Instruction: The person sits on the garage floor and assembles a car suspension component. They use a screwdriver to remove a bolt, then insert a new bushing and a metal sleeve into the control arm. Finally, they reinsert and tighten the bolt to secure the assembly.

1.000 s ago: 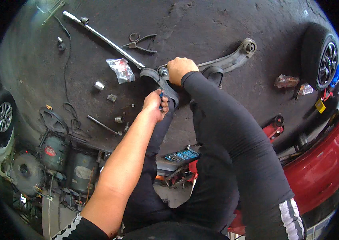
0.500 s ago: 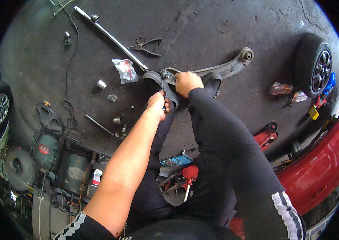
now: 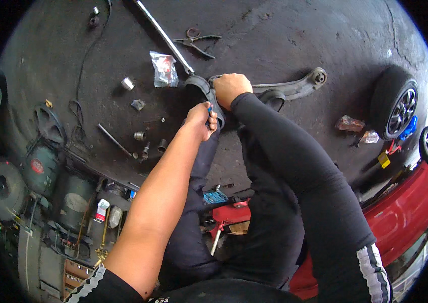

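Note:
A grey metal control arm (image 3: 297, 90) lies on the floor by my feet, its far end pointing right. My right hand (image 3: 232, 90) is closed over the near end of it, and the hand covers that part. Just to the left and closer to me, my left hand (image 3: 202, 122) is wrapped round a small tool with a blue handle (image 3: 210, 109). The tool's tip cannot be made out. My black sandals (image 3: 197, 85) show around the hands, one touching or very close to the control arm.
Beyond my hands lie a long bar (image 3: 166, 38), pliers (image 3: 196, 45) and a plastic bag (image 3: 164, 69). Several sockets (image 3: 127, 84) are scattered at left. A loose wheel (image 3: 394, 103) and a red car panel (image 3: 400, 207) stand at right. A red jack (image 3: 229, 214) sits between my legs.
The view has shifted a little. My right hand has turned and now covers the control arm's near end, which showed before. My left hand keeps its grip beside it.

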{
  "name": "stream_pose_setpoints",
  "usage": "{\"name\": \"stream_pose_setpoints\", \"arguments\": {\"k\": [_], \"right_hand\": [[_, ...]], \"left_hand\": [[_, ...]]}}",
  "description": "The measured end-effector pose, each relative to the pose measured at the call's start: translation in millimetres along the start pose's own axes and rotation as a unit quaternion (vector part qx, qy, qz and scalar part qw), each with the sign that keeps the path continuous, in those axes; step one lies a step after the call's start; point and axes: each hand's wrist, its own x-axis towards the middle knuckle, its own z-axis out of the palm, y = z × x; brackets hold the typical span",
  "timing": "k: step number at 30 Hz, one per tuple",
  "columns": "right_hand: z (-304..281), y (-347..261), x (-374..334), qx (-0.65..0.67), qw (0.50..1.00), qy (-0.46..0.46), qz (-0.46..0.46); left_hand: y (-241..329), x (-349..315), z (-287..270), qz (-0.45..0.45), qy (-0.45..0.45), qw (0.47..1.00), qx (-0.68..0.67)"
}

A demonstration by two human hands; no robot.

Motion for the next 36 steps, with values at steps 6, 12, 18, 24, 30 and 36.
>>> {"name": "stream_pose_setpoints", "arguments": {"k": [6, 12, 18, 24, 30, 36], "right_hand": [[-6.9, -8.1, 2.1, -0.046, 0.999, -0.005, 0.005], [-12.0, -17.7, 11.4, -0.084, 0.996, -0.023, -0.016], [-3.3, -40.2, 22.4, -0.114, 0.992, -0.052, -0.031], [14.3, -49.0, 21.3, -0.151, 0.985, -0.064, -0.053], [17.1, -53.0, 11.6, -0.134, 0.99, -0.039, -0.024], [25.7, -14.7, -21.8, 0.034, 0.994, 0.013, 0.103]], "left_hand": [[-1.8, -3.8, -4.1, 0.001, -0.011, 1.0, -0.016], [3.5, -3.4, -7.6, -0.019, -0.035, 0.998, -0.042], [7.8, -5.7, -4.4, -0.019, -0.037, 0.997, -0.058], [7.0, -3.3, -2.5, 0.006, -0.042, 0.998, -0.053], [5.9, 0.5, -0.3, 0.006, -0.014, 1.0, -0.013], [21.9, -0.4, -7.5, -0.023, -0.033, 0.999, 0.019]]}}
